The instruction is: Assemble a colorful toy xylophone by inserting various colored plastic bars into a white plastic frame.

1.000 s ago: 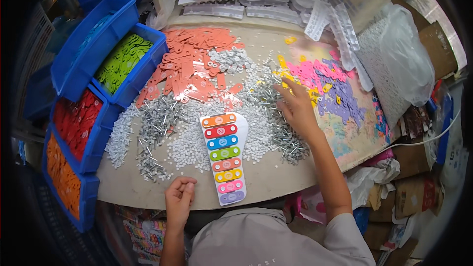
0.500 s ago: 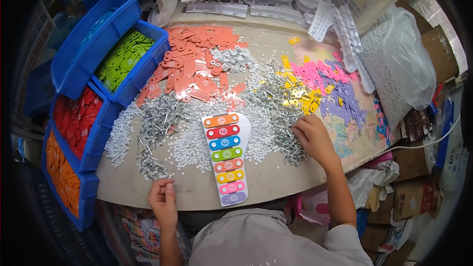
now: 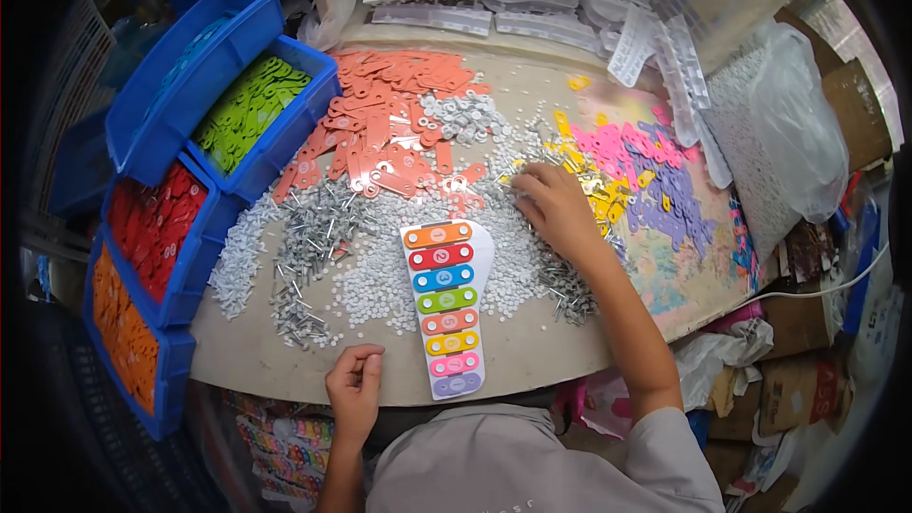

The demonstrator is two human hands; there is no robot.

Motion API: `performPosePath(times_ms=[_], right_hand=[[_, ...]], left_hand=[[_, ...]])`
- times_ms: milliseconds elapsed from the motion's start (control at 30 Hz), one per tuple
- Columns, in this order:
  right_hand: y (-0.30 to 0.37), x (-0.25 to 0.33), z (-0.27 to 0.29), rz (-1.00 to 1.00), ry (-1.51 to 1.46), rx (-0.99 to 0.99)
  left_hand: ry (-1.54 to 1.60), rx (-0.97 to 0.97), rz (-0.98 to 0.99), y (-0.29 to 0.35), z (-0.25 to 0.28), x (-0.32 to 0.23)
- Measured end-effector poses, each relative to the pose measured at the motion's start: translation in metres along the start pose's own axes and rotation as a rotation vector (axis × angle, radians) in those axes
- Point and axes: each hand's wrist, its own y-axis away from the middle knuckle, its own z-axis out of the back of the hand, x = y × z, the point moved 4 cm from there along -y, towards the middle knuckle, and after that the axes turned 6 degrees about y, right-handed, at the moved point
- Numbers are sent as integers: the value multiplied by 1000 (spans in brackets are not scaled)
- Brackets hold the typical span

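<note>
A toy xylophone (image 3: 486, 271) lies on the table in front of me, a white base with a row of coloured bars narrowing towards me. White caps show at the ends of most bars; the nearest bar is purple. My right hand (image 3: 556, 209) is over the loose metal pins (image 3: 521, 166) beyond the xylophone's right side, fingers bent down and drawn together; their tips hide whatever they hold. My left hand (image 3: 353, 389) rests by the table's near edge, left of the xylophone. Its fingers are curled in with the thumb against them, and their inside is hidden.
Blue bins (image 3: 176, 309) at the left hold green, red and orange bars. Coral bars (image 3: 380, 133), small white caps (image 3: 370, 290) and more pins (image 3: 304, 294) cover the table; yellow, pink and purple bars (image 3: 670, 214) lie right. White plastic frames (image 3: 532, 28) and a filled bag (image 3: 750, 123) stand behind.
My right hand has moved left and away from me across the pins. My left hand has shifted right, closer to the xylophone. The whole view has shifted slightly.
</note>
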Motion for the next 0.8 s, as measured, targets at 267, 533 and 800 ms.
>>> performPosePath(times_ms=[267,533,800], right_hand=[[46,-2,26,-124,-22,80],[70,8,61,-188,-101,233],[20,19,41,-195,-201,-7]], left_hand=[[-16,16,-12,-4,-4,1],[-29,20,-20,-5,-5,3],[-24,9,-21,-5,-4,3]])
